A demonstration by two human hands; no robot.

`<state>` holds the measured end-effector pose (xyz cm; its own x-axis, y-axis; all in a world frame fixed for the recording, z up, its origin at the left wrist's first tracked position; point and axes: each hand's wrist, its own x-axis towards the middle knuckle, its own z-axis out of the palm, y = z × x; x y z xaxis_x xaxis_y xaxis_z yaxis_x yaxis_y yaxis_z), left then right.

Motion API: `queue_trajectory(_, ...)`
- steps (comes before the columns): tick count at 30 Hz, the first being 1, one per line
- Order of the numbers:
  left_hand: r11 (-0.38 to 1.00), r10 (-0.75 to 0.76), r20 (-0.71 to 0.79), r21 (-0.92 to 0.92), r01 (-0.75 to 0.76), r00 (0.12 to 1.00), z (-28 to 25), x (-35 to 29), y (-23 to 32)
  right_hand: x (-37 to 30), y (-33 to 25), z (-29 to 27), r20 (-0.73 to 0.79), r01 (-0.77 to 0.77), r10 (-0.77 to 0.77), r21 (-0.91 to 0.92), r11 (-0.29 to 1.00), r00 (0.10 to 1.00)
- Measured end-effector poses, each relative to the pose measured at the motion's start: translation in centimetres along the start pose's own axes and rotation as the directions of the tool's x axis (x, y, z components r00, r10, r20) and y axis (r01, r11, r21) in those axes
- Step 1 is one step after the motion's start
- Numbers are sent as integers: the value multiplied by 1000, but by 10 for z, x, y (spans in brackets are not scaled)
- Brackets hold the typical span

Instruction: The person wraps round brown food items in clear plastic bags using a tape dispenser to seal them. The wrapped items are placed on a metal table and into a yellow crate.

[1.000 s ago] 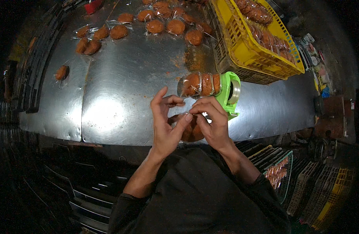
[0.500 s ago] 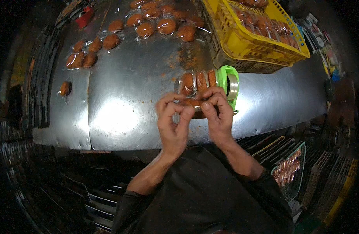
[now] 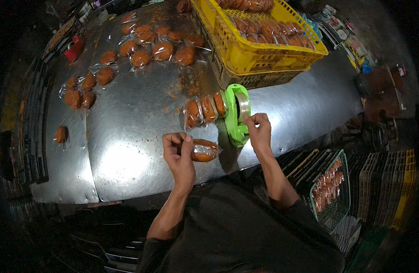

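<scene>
My left hand (image 3: 179, 157) pinches a brown bread bun (image 3: 204, 156) in clear plastic wrap by its left end, just above the steel table's near part. Over at the green tape dispenser (image 3: 237, 137), my right hand (image 3: 260, 131) has thumb and forefinger closed at the edge of the tape roll (image 3: 241, 107). A strip of tape between those fingers is too clear to make out. Three wrapped buns (image 3: 208, 109) stand on edge in a row against the dispenser's left side.
More wrapped buns (image 3: 163, 51) lie loose on the steel table (image 3: 132, 107), at the far middle and left. A yellow crate (image 3: 268, 57) of packed buns stands behind the dispenser. To the far left is a red object (image 3: 74, 49). Racks (image 3: 330, 186) are at lower right.
My hands have parted: the left keeps the bun and draws it nearer, while the right has gone from the bun to the tape roll. The whole view has shifted and turned.
</scene>
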<state>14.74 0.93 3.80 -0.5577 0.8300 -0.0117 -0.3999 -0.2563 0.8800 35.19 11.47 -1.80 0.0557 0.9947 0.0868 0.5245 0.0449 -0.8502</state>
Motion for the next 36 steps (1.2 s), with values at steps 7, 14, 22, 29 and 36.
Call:
queue_trajectory(7, 991, -52, -18, 121, 54, 998, -15, 5, -7, -71, -7, -17, 59, -392, 395, 324, 861, 917)
queue_trajectory(14, 994, -5, -111, 104, 16, 994, -2, 6, -29, -95, -118, 29, 123, 77, -153, 476, 876, 981)
queue_trajectory(22, 981, -25, 151, 192, -5, 988, -17, 10, 15, -55, -107, 37, 722, -542, 50, 468, 698, 690)
queue_trajectory(29, 940, -308, 36, -145, 310, 951, -54, 40, 9, -10, -115, 78, 641, -264, -112, 460, 848, 759)
queue_trajectory(36, 864, -388, 67, 374, 337, 919, -45, 88, -40, 158, -95, 147, 531, 171, -227, 152, 973, 816)
